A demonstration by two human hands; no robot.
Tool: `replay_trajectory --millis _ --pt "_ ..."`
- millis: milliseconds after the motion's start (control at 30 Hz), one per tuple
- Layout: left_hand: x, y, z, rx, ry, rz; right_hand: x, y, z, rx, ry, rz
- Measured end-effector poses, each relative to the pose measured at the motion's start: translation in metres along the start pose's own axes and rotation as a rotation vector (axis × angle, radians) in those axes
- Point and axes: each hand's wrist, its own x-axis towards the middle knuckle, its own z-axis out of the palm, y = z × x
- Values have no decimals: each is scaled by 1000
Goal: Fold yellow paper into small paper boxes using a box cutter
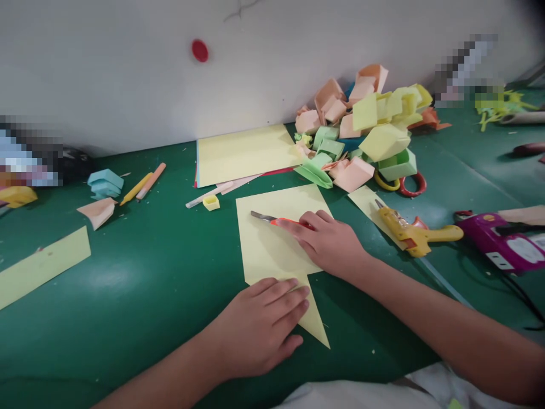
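Observation:
On the green table a sheet of pale yellow paper (272,250) lies in front of me. Its lower part is a slanted flap (315,324) that reaches toward me in a point. My right hand (334,244) is closed round the orange handle of a craft knife (263,216), whose metal blade points left over the sheet. My left hand (268,321) lies flat at the sheet's lower edge, fingers stretched out and resting on the paper. The palm hides part of the flap.
Behind the sheet are a paper stack (247,153) and a heap of folded paper pieces (353,130). A yellow glue gun (417,230) and a purple power strip (502,241) lie right; a yellow-green strip (46,264), crayon-like sticks (151,180) and blue folded paper (105,183) lie left.

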Motion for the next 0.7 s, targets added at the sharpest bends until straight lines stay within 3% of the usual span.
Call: replay_trajectory --millis 700 --pt "-2 3 9 -29 60 -17 0 2 4 13 -27 5"
